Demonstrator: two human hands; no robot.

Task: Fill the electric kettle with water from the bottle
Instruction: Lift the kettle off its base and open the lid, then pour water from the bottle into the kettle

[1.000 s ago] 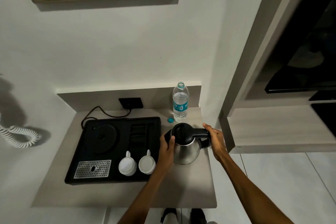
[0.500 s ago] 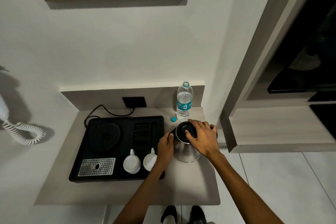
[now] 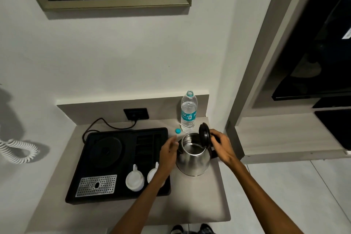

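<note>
At far left, a coiled white cord [image 3: 16, 151] hangs against the wall. The black tray [image 3: 121, 198] lies on the left part of the surface [image 3: 199, 205]. It carries a round kettle base [image 3: 105, 151], a perforated metal grate [image 3: 96, 185] at its near left corner, and two white cups [image 3: 134, 179] at its near edge. A black cable [image 3: 106, 122] runs from the tray's far left corner to a wall socket [image 3: 136, 113].

The left hand [image 3: 168, 155] rests against the left side of the kettle body; its grip is loose, fingers partly extended, closed on nothing. A blue bottle cap [image 3: 178, 130] lies on the surface just right of the tray's far corner.

The steel kettle [image 3: 193, 159] stands upright on the surface, just right of the tray, off its base. Its black lid [image 3: 204, 135] stands raised, and the interior is exposed. The water bottle [image 3: 188, 113] stands upright and uncapped, just beyond the kettle, near the wall.

The right hand [image 3: 221, 145] is at the handle side of the kettle, fingers curled behind the raised lid. Whether the grip presses on the lid cannot be told.
</note>
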